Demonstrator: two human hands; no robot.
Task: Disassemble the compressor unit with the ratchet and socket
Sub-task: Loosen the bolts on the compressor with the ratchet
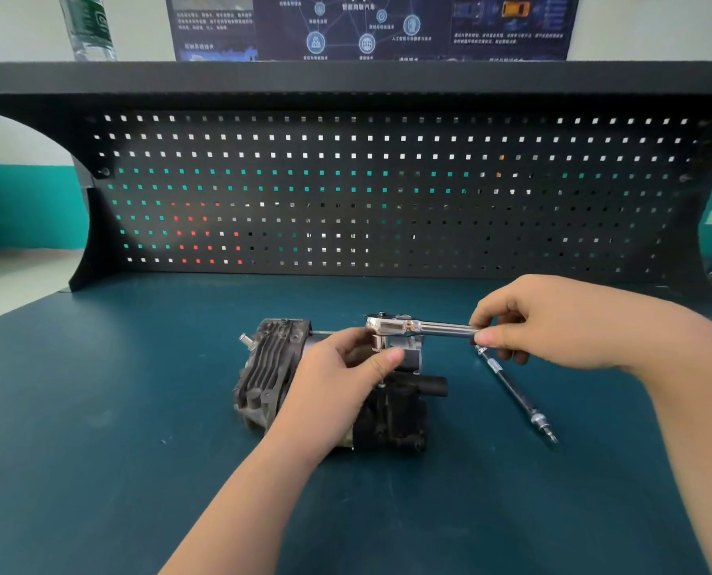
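Head view: a dark teal surface (118, 408) is seen, backed by a black pegboard (387, 193) under a black shelf (346, 76). One clear bottle (89, 27) with a green label stands on the shelf at the left, and one dark poster (371, 24) is fixed to the pale wall behind. A teal band runs along the wall at both sides.

One compressor (271, 375), grey and finned at its left end and black at its right, lies near the middle of the surface. One chrome ratchet (420, 327) is held level above it, with one socket (378, 344) pointing down from its head. The socket is pinched by the thumb and fingers of the left hand (346, 379), which lies over the compressor. The ratchet's handle is pinched by the curled fingers of the right hand (553, 321). One slim rod-like tool (516, 394) lies on the surface just right of the compressor, below the right hand.
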